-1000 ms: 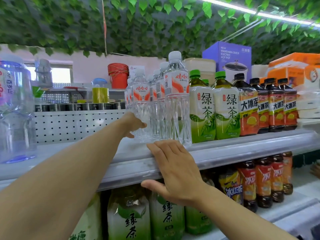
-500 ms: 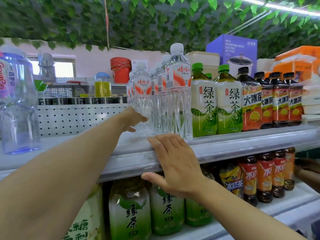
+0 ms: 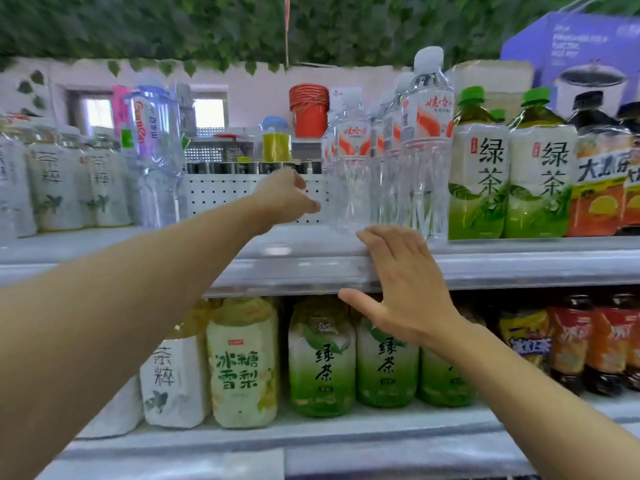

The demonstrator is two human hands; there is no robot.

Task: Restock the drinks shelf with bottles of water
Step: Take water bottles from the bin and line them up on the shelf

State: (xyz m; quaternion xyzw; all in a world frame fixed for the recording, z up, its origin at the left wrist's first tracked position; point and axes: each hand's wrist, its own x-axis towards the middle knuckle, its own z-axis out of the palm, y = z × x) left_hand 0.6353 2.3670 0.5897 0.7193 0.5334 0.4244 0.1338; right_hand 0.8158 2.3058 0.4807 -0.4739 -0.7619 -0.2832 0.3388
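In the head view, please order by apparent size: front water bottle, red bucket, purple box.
1. Front water bottle, largest, though it stands nearest the camera.
2. Purple box, cut by the frame edge.
3. Red bucket, smallest, farther back.

Clear water bottles [image 3: 388, 161] upright on shelf [image 3: 519, 261]
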